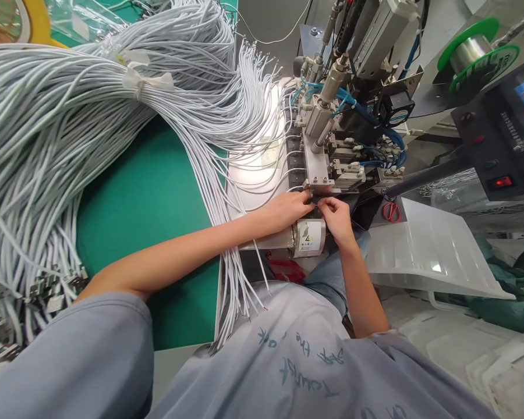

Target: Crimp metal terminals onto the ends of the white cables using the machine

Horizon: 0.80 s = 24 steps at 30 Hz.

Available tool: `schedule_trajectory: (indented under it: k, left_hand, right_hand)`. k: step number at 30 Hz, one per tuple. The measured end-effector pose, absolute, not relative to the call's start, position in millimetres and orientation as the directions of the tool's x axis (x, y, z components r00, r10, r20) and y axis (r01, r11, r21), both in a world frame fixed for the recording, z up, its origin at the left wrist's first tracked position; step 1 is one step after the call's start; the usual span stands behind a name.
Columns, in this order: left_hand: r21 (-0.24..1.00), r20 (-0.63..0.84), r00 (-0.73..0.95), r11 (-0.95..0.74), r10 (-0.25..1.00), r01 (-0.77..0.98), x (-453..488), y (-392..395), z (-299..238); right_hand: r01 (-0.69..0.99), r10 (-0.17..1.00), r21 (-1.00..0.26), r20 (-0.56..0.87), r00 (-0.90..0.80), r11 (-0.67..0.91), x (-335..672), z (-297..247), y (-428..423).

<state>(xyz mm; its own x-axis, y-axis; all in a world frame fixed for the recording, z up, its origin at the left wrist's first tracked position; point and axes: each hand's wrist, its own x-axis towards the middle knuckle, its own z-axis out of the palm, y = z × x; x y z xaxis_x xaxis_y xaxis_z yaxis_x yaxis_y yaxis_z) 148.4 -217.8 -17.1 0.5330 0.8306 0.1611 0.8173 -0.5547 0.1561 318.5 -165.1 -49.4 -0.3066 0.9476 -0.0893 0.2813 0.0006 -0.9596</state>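
My left hand [290,208] reaches across to the near end of the machine's black fixture strip [296,157]. Its fingers are bent together at the strip, and what they pinch is too small to make out. Close beside it, the thumb and fingertips of my right hand [336,218] are pressed together, their contents hidden. Both hands lie just below the soldering machine's metal head [318,174]. White cables [262,189] run from the left into slots along the strip. A labelled box-like part [310,235] sits just below my hands.
A large tied bundle of white cables [91,93] covers much of the green mat [148,186]. A green solder wire spool [474,55] and a control panel [498,134] stand at the right. Red-handled scissors [391,213] lie near a translucent plastic sheet [441,250].
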Motion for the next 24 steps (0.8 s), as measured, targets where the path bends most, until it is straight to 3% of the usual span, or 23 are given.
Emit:
schedule_trajectory:
  k: [5,8,13,17,20,24]
  left_hand:
    - [0.165,0.146,0.525,-0.544,0.838,0.823,148.3,-218.8,-16.0]
    - [0.140,0.134,0.520,-0.535,0.844,0.833,149.6,-219.9,-13.0]
    - [0.052,0.003,0.475,-0.474,0.880,0.879,152.0,-226.0,4.2]
    - [0.038,-0.128,0.375,-0.373,0.918,0.927,150.5,-230.6,17.1]
    - [0.037,-0.137,0.353,-0.351,0.925,0.936,149.4,-231.9,20.2]
    - [0.036,-0.149,0.345,-0.343,0.927,0.938,150.2,-233.1,20.0]
  right_hand:
    - [0.301,0.909,-0.940,-0.259,-0.326,-0.159,319.2,-50.5,-160.8]
    - [0.247,0.891,-0.948,-0.280,-0.357,-0.199,317.4,-54.7,-162.8]
    - [0.146,0.909,-0.989,-0.096,-0.406,-0.039,314.5,-65.6,-170.1]
    - [0.184,0.914,-0.982,-0.046,-0.404,0.032,314.6,-74.0,-167.0]
    - [0.293,0.964,-0.952,0.004,-0.266,0.084,319.7,-73.4,-165.5]
    - [0.335,0.984,-0.925,0.175,-0.039,0.177,330.9,-52.7,-194.9]
